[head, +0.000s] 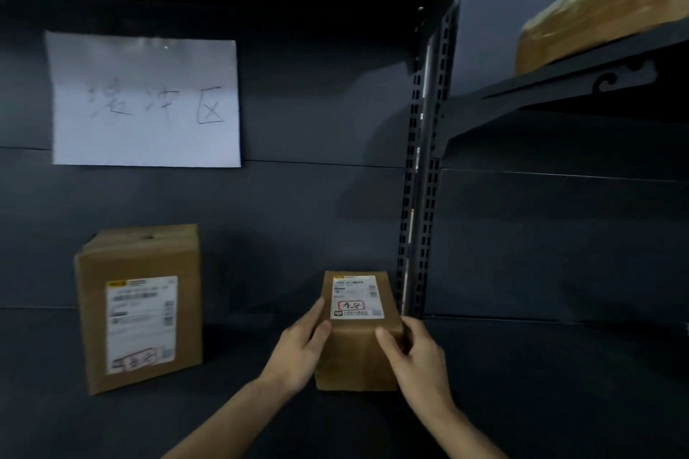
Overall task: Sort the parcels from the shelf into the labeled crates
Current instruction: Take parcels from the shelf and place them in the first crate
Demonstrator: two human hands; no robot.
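Observation:
A small brown cardboard parcel with a white shipping label and a red stamp on its top sits on the dark shelf board. My left hand grips its left side, thumb over the top edge. My right hand grips its right side, thumb on the top near the front. A larger brown parcel with a white label stands upright to the left, apart from both hands.
A white paper sign with handwritten characters hangs on the dark back panel. A perforated black upright post stands just behind the small parcel. At upper right another shelf carries a tape-wrapped brown parcel.

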